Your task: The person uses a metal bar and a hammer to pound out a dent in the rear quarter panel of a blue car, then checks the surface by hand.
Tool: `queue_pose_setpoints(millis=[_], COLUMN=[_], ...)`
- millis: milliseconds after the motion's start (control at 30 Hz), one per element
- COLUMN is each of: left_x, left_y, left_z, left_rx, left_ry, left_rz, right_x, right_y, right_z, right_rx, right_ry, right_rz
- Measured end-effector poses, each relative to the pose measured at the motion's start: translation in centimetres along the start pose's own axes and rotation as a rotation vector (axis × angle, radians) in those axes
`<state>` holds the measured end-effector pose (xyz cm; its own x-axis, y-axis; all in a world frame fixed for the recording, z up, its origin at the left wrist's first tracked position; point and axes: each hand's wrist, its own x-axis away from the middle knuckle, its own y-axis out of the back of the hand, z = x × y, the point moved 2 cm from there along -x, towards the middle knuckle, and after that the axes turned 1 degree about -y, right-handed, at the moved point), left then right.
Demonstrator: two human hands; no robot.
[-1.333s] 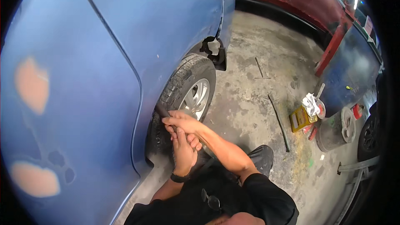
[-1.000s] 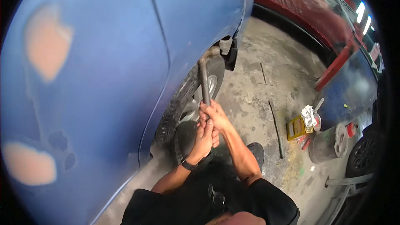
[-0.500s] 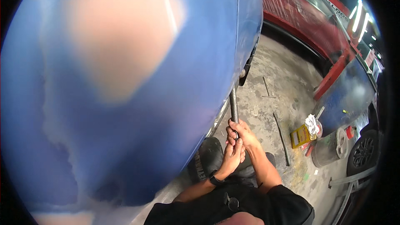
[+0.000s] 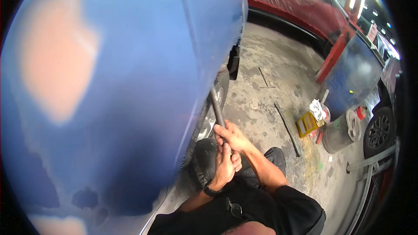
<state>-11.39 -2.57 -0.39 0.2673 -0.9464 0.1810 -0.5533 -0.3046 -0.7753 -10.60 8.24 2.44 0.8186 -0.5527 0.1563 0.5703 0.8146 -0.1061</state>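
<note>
A dark metal bar [image 4: 217, 111] is gripped by both my hands. My right hand [image 4: 233, 136] wraps round it higher up, its fingers closed. Just below, my left hand [image 4: 225, 167], with a black band on the wrist, closes on the lower end. The bar's far end passes behind the edge of a blue car body panel [image 4: 143, 82] and is hidden there. Beside the bar, part of a wheel [image 4: 221, 88] shows under the panel. Pale sanded patches mark the panel, which fills the left of the view.
On the concrete floor lie a thin T-shaped rod [image 4: 264, 78] and a longer dark bar [image 4: 288, 130]. To the right stand a yellow can [image 4: 307, 125] with white paper on it, and a grey bucket [image 4: 337, 141]. A red car [image 4: 287, 4] is at the back, beyond a loose blue panel [image 4: 350, 82].
The view has shifted, so the panel, my hands and the bar sit farther left. The bar now leans more to the left, and more of the wheel behind it shows. Both hands keep their grip.
</note>
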Motion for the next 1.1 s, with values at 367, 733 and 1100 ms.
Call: queue_pose_setpoints(millis=[367, 733, 1100], left_x=[0.6, -0.2, -3.0], left_y=[-2.0, -4.1, -5.0], left_z=[1.7, 1.8, 5.0], left_rx=[0.017, -0.041, -0.082], left_ry=[-0.103, -0.051, -0.187], left_rz=[-0.046, -0.293, -0.529], right_x=[1.2, 0.5, -0.4], right_y=[0.9, 2.3, 4.5], right_z=[0.6, 0.8, -0.8], right_rx=[-0.226, -0.224, -0.256], right_ry=[0.000, 0.020, -0.034], right_rz=[0.288, 0.395, 0.435])
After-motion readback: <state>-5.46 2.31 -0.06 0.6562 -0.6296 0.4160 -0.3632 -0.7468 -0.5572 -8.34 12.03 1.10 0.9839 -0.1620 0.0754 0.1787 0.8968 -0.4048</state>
